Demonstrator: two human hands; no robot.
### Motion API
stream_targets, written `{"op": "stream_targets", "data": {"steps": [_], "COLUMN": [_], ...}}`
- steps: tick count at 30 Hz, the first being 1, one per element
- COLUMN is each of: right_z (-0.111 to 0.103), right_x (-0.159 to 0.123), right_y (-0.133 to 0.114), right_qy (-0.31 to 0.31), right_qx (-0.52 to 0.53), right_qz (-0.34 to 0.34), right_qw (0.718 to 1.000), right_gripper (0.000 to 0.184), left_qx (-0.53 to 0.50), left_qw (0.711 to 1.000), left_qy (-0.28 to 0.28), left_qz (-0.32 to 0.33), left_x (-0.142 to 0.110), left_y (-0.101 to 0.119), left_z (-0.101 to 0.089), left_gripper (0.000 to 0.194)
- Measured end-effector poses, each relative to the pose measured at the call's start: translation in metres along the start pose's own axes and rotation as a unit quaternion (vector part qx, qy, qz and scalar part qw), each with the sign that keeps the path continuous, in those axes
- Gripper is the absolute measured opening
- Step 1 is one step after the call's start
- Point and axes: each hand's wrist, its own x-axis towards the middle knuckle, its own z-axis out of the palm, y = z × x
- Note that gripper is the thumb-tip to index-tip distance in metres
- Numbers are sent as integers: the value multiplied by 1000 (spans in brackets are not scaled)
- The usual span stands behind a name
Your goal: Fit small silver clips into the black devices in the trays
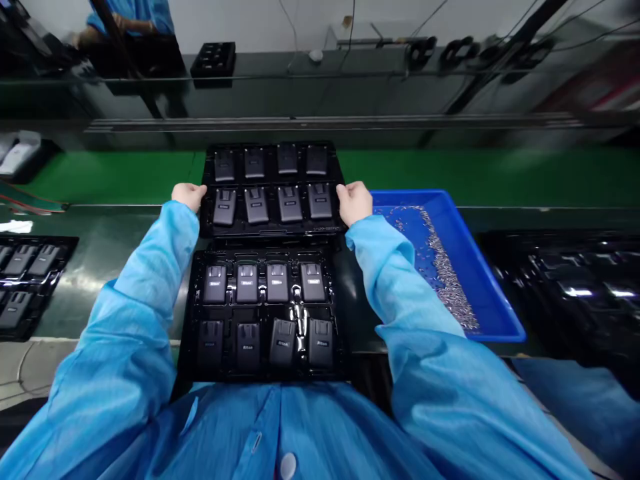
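My left hand [189, 195] grips the left edge of a black plastic tray [273, 229] and my right hand [354, 201] grips its right edge. That far tray holds several dark grey rectangular devices [257, 204] in two rows, and its far end reaches over the green conveyor belt [125, 175]. A second black tray [190, 347] with several of the same grey devices [277, 283] lies closer to me, just below the held one. Both arms wear light blue sleeves.
A blue bin [493, 300] with a heap of small metal parts sits to the right. Glossy black trays [575, 287] lie at far right, another device tray [30, 280] at left. Another person in blue [133, 17] stands beyond the belt.
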Motion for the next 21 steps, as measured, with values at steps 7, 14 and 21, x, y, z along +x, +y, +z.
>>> {"op": "stream_targets", "data": {"steps": [7,14,21], "right_z": [26,26,20], "right_x": [-19,-39,-48], "right_y": [23,19,1], "right_qy": [-68,-113,-115], "right_qx": [-78,-152,-197], "right_qz": [40,62,67], "right_qw": [994,980,971], "right_gripper": [42,37,39], "left_qx": [97,172,229], "left_qw": [992,978,965], "left_qy": [-68,-113,-127], "left_qz": [-34,-30,-6], "left_x": [16,10,8], "left_y": [-27,-35,-34], "left_z": [38,53,52], "left_gripper": [27,35,36]}}
